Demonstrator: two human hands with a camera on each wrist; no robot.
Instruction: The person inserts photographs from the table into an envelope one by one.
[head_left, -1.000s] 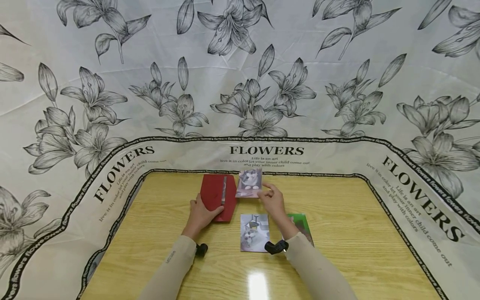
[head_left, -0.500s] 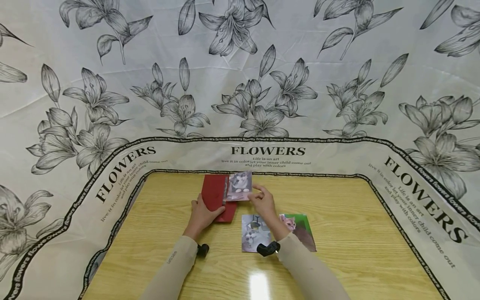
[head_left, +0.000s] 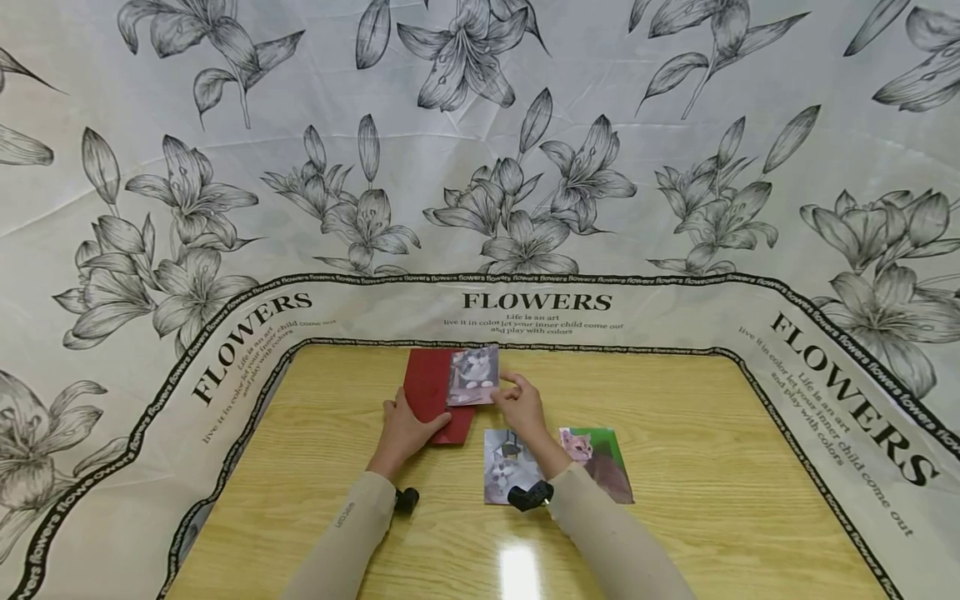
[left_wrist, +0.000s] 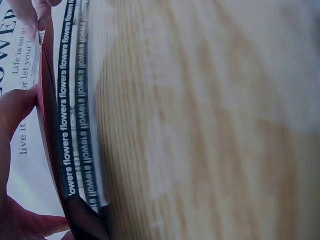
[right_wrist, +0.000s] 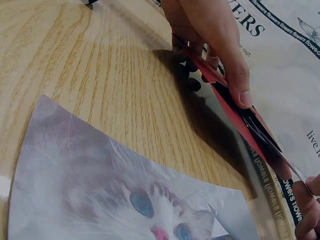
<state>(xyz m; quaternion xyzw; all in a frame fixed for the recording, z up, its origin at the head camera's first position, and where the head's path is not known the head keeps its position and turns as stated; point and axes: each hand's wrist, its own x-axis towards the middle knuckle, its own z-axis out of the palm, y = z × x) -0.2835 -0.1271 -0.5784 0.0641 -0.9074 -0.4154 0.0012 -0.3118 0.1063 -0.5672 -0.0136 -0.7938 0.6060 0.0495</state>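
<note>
The left grip (head_left: pixel 407 429) is holding the red envelope (head_left: pixel 427 383) and the right grip (head_left: pixel 522 407) is pinching the cat card (head_left: pixel 473 375) by its lower-right corner.

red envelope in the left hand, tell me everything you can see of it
The red envelope is thin, slightly bowed and paper-like, with a plain outer face and a dark inside showing where its mouth gapes in the right wrist view. The left hand grips it. It seems raised off the wooden table, near the far edge. A cat photo overlaps its right side; how far that goes in is unclear.
</note>
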